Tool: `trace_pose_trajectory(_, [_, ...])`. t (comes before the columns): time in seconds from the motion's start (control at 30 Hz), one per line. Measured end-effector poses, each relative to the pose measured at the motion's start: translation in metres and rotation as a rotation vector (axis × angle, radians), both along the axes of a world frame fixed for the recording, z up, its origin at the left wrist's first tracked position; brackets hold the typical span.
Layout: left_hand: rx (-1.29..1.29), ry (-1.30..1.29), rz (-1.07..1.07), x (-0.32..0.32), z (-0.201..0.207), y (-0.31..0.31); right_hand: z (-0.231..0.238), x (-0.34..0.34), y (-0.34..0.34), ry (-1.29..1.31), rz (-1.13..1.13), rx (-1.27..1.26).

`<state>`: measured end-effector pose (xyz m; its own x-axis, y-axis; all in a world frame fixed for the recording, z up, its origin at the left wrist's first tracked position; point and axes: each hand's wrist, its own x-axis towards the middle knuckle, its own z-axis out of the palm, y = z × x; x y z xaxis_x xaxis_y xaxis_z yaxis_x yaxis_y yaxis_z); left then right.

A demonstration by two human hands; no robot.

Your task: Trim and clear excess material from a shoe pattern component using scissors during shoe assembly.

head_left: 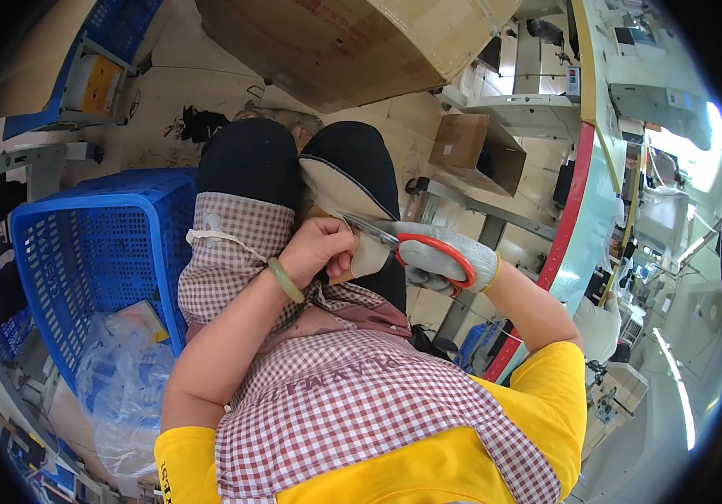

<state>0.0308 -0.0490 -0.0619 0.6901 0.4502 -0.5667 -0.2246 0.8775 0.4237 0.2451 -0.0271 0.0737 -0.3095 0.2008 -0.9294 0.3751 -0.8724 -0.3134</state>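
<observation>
My right hand, in a grey work glove, grips a pair of scissors by its red handles. The blades point left over my lap, toward my left hand. My bare left hand is closed in a pinch on a beige piece of material, which hangs beside the blades. Just beyond the blades, a cream panel with a dark edge rests against my right knee; its kind is unclear. Whether the blades are cutting into the material cannot be made out.
A blue plastic basket stands to my left, with a clear plastic bag near it. A large cardboard box is ahead. A smaller open box lies to the right, before a workbench with a red edge.
</observation>
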Motion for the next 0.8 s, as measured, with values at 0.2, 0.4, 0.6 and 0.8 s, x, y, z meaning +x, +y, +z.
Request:
trace_pose_trajectory(0.2, [0.09,0.03,-0.082,0.002,0.0,0.0,-0.006,-0.002,0.0,-0.038,-0.021,-0.031])
trace_pose_trajectory(0.4, [0.178,0.05,-0.127,0.006,-0.002,-0.005,-0.007,-0.02,0.01,-0.074,0.003,-0.055])
trace_pose_trajectory(0.6, [0.233,-0.003,-0.192,0.008,-0.006,-0.01,-0.018,-0.034,0.015,-0.082,0.025,-0.017])
trace_pose_trajectory(0.8, [0.385,0.024,-0.201,0.008,-0.007,-0.016,-0.029,-0.04,-0.003,-0.182,0.166,0.165])
